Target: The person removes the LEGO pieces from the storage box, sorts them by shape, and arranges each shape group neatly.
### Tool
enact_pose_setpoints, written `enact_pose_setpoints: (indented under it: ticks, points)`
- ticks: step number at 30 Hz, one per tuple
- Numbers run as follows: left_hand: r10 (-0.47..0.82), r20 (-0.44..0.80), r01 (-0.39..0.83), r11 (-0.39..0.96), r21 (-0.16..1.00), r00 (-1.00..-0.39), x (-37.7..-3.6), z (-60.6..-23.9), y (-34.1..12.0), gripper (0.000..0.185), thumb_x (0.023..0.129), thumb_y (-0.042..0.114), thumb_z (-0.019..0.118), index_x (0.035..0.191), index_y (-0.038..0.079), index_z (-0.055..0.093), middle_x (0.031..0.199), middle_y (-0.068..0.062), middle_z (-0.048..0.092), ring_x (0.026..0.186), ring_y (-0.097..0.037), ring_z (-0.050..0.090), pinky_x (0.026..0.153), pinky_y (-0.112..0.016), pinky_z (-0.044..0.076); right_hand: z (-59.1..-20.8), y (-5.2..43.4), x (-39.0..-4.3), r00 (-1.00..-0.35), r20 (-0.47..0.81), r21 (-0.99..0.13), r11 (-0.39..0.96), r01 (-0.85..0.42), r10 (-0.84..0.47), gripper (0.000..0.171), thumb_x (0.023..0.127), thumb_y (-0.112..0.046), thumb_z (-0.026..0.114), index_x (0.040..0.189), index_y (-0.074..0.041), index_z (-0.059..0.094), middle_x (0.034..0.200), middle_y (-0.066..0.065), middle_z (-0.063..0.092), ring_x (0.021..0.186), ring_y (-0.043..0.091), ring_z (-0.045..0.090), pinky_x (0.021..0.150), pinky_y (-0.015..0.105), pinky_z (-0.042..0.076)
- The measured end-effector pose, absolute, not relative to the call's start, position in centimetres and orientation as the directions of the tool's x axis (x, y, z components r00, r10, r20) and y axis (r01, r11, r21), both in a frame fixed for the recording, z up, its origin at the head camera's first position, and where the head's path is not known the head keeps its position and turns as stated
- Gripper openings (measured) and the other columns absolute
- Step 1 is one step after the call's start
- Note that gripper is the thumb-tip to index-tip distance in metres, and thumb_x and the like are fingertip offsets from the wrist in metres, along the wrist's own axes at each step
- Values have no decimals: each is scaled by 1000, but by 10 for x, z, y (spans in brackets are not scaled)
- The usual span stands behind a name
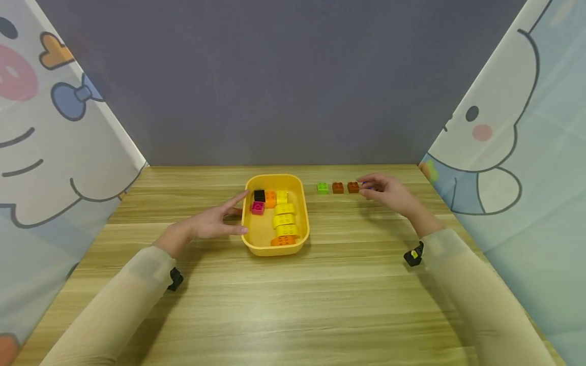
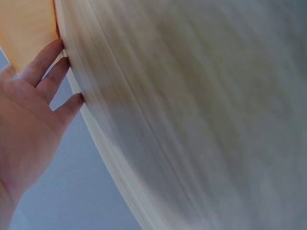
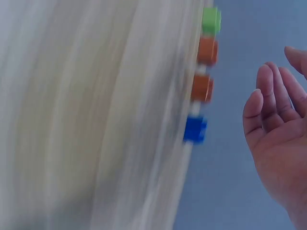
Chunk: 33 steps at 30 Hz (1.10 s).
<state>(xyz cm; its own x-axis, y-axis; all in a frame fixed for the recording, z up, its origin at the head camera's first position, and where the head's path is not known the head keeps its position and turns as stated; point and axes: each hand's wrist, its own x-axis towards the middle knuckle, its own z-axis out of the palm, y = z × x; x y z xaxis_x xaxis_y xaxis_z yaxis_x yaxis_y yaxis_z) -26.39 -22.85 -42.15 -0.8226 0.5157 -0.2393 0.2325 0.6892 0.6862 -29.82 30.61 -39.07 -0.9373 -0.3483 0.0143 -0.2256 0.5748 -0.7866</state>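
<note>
Steady the yellow tray [image 1: 274, 251] with the left hand [image 1: 214, 221], spread at its left rim. Move the right hand [image 1: 390, 194], loosely curved and pinching nothing, gently about the blue toy building brick [image 3: 195, 129], right of the tray, without nudging the adjacent brown brick [image 3: 202, 88].

left hand [image 1: 213, 222]: spread | right hand [image 1: 389, 194]: loosely curved (the two well apart)
</note>
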Motion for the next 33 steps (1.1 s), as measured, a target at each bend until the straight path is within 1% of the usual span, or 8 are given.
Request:
enact_pose_setpoints:
  ticks: [3, 5, 9, 12, 19, 23, 26, 33]
  points:
    - [515, -237, 237, 693, 681, -824, -263, -421, -229, 113, 96, 65, 78, 176, 48, 0, 173, -21, 44, 160, -54, 37, 124, -83, 24, -389, 284, -296, -922, 19, -788, 561, -252, -387, 46, 110, -28, 70, 151, -6, 63, 130, 18, 72, 106, 19, 70, 95, 43, 63]
    - [516, -238, 236, 692, 682, -823, -263, -421, -229, 113, 96, 65, 78, 175, 49, 0, 173, -21, 44, 160, -54, 37, 124, -83, 24, -389, 270, -295, -906, 32, -788, 546, -283, -423, 44, 110, -25, 71, 149, -5, 65, 127, 17, 74, 103, 17, 69, 91, 39, 63]
    - [518, -237, 237, 689, 685, -822, -264, -422, -229, 113, 95, 64, 79, 176, 48, 1, 173, -21, 44, 160, -54, 37, 125, -83, 24, -387, 238, -291, -866, 66, -782, 513, -354, -496, 39, 108, -20, 73, 144, -7, 69, 120, 13, 76, 97, 21, 69, 81, 29, 58]
    - [520, -232, 243, 689, 683, -822, -264, -422, -229, 113, 96, 64, 78, 176, 47, 0, 173, -21, 44, 160, -54, 37, 124, -83, 25, -385, 214, -290, -833, 90, -777, 485, -402, -545, 36, 107, -18, 74, 141, -7, 71, 117, 10, 77, 95, 23, 68, 78, 27, 56]
    - [522, -229, 252, 693, 676, -822, -264, -423, -230, 112, 96, 64, 77, 175, 48, 0, 172, -21, 45, 160, -55, 37, 124, -82, 26, -386, 161, -292, -769, 113, -753, 450, -479, -630, 40, 106, -22, 75, 143, -6, 70, 119, 6, 74, 98, 22, 66, 81, 30, 56]
    - [525, -233, 250, 691, 679, -819, -264, -423, -230, 112, 96, 65, 77, 176, 48, -1, 172, -21, 45, 160, -55, 37, 124, -82, 26, -388, 136, -295, -737, 129, -731, 439, -523, -663, 39, 106, -22, 75, 142, -8, 70, 126, 13, 74, 102, 22, 65, 85, 33, 57]
    - [524, -234, 253, 696, 672, -819, -265, -422, -230, 112, 97, 66, 76, 176, 46, 0, 172, -20, 46, 160, -55, 37, 124, -83, 25, -388, 120, -301, -729, 131, -711, 449, -541, -671, 39, 107, -25, 74, 143, -11, 70, 130, 15, 74, 105, 21, 65, 88, 34, 57]
    - [523, -239, 256, 703, 663, -818, -264, -420, -230, 112, 97, 66, 75, 176, 46, 0, 171, -18, 48, 158, -55, 40, 124, -83, 26, -391, 91, -318, -727, 53, -711, 486, -509, -684, 47, 107, -33, 74, 148, -11, 67, 133, 7, 74, 113, 19, 66, 95, 36, 58]
